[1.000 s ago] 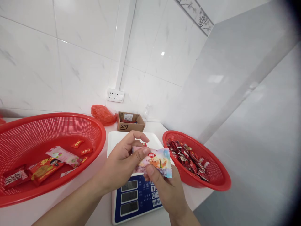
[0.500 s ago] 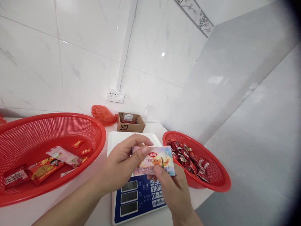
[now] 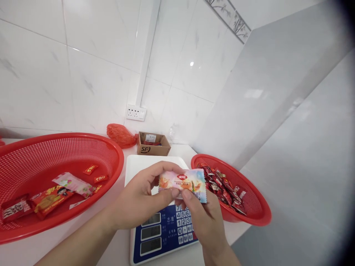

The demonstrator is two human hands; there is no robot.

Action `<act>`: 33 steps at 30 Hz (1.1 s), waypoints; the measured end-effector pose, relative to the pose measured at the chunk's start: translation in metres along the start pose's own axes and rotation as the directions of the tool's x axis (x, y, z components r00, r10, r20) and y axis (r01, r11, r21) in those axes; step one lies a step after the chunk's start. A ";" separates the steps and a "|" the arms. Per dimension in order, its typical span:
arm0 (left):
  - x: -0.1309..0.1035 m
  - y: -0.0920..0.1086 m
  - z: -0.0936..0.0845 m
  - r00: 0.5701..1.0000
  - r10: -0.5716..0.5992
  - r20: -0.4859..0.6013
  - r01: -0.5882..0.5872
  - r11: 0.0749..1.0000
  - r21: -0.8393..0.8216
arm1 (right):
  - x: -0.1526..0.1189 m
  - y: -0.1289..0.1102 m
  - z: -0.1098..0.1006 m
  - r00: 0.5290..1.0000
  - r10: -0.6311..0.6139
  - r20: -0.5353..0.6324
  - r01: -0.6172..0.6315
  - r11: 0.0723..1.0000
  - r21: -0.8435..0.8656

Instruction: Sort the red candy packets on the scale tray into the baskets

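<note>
Between my two hands is a small wrapped candy packet point(image 3: 184, 181), pink and pale blue with a red oval logo and saw-toothed ends. My left hand point(image 3: 148, 195) pinches its left side, thumb along the lower edge and fingers over the top. At the lower right, my right hand point(image 3: 203, 218) grips it with the thumb on the front and fingers behind. Below the packet lies a white weighing scale point(image 3: 163, 251) with a blue panel, number keys and three dark displays. My hands cover part of its platform and keys.
A large red basket point(image 3: 111, 162) at left holds several snack packets. The red basket point(image 3: 257, 210) at right is heaped with red-wrapped pieces. Behind the scale are a cardboard box point(image 3: 155, 149), a red plastic bag point(image 3: 120, 136) and a clear bottle point(image 3: 172, 132), near a wall socket point(image 3: 135, 112).
My left thumb has slid from the packet's upper front down to its lower edge, uncovering the logo side. The packet has tilted slightly and stays in both hands.
</note>
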State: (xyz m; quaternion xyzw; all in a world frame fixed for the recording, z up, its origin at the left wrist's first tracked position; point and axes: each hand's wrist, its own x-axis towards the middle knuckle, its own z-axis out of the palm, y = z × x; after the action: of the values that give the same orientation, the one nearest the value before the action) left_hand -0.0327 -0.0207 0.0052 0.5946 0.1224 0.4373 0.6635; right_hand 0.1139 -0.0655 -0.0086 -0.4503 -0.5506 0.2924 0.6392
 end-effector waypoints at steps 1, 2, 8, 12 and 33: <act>0.000 0.000 0.000 1.000 -0.004 -0.001 0.004 1.000 -0.017 | 0.001 0.000 0.000 1.000 -0.011 0.011 0.011 1.000 0.001; 0.001 -0.001 0.000 1.000 -0.008 -0.006 0.008 1.000 -0.030 | 0.002 0.001 -0.001 1.000 -0.019 0.021 0.019 1.000 0.001; 0.006 -0.001 -0.001 0.998 -0.036 -0.051 0.034 0.999 -0.033 | 0.007 0.004 -0.004 0.991 -0.067 0.116 0.069 0.997 -0.016; 0.007 -0.003 -0.003 0.995 -0.053 -0.081 0.050 0.998 -0.030 | 0.009 0.003 -0.006 0.982 -0.091 0.168 0.104 0.992 -0.070; 0.015 -0.013 -0.007 0.970 0.016 -0.244 0.037 0.977 0.209 | 0.022 0.018 -0.023 0.996 0.048 0.071 -0.044 0.998 -0.047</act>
State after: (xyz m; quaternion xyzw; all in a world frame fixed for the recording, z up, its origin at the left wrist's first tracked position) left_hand -0.0235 -0.0040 -0.0031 0.6029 0.2521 0.4881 0.5786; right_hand 0.1431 -0.0444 -0.0144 -0.4665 -0.5692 0.3105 0.6016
